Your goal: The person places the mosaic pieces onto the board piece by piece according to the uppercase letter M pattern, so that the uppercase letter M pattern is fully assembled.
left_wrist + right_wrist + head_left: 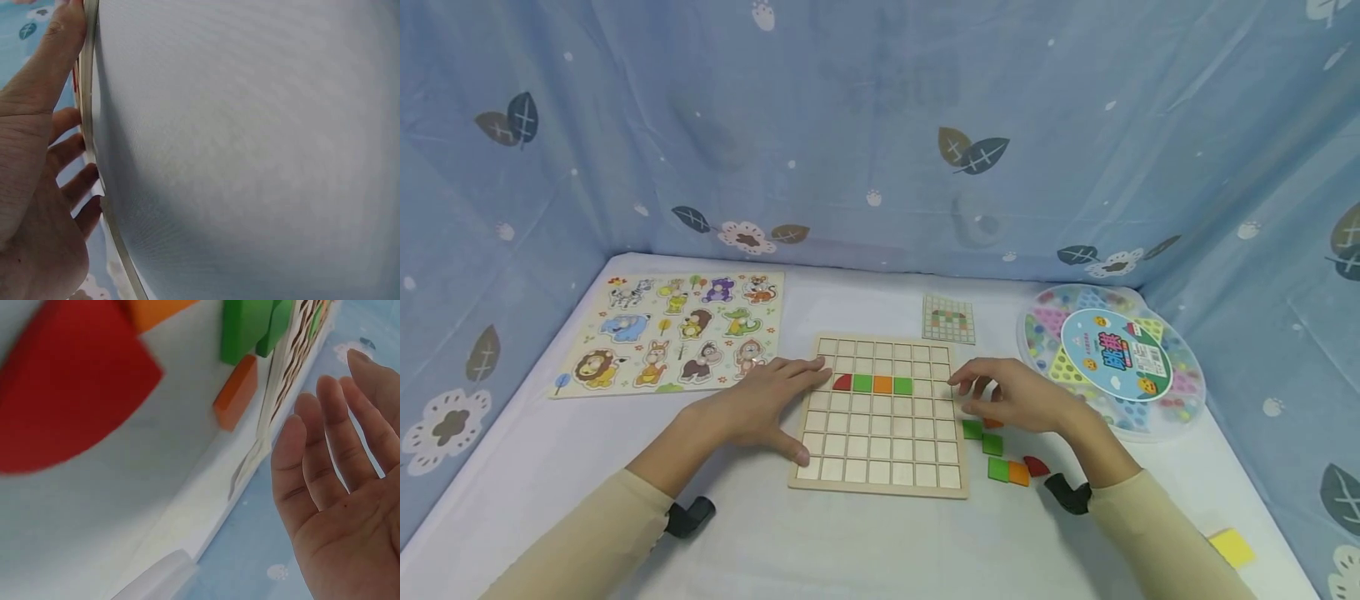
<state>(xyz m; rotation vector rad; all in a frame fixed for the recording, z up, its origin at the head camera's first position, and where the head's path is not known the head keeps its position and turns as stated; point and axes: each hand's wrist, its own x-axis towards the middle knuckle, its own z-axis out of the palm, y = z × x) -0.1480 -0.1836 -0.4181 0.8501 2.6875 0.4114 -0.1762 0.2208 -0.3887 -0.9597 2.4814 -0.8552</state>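
Observation:
A wooden grid board [880, 450] lies in the middle of the table. In one of its upper rows sit a red quarter-round tile [843, 382], a green tile [862, 383], an orange tile [882, 385] and another green tile [902, 386]. My left hand [760, 404] rests along the board's left edge, thumb near the lower corner and fingers higher up. Over the board's right edge is my right hand [1018, 396], its fingers loosely bent; the right wrist view shows nothing in its palm. Below it lie loose green tiles [992, 444], orange tiles [1018, 473] and a red quarter-round tile [1036, 466].
A small pattern card [949, 325] lies behind the board. To the left is an animal puzzle board [655, 333]; to the right, a round marble-game box [1112, 358]. A yellow block [1232, 547] is near the right front. A blue curtain [865, 100] encloses the table.

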